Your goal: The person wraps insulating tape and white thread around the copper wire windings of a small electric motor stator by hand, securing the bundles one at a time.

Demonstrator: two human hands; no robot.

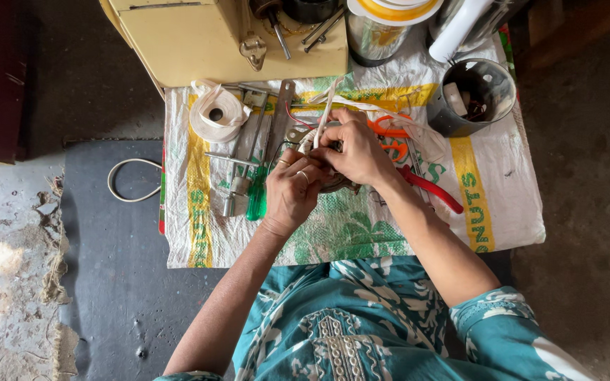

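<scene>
My left hand (291, 192) and my right hand (353, 149) meet over a round metal part with wire windings (303, 138), mostly hidden beneath them. The left hand grips its near side; rings show on two fingers. The right hand's fingers pinch a white tape strip (326, 109) that runs up from the part. Thin red and white wires (292, 116) lead off its far edge.
A white woven sack (488, 190) covers the low table. On it lie a roll of white tape (217, 113), a green-handled screwdriver (256, 197), metal tools (238, 159), red-handled pliers (432, 189) and a metal cup (476, 95). A cream box (178, 42) sits behind.
</scene>
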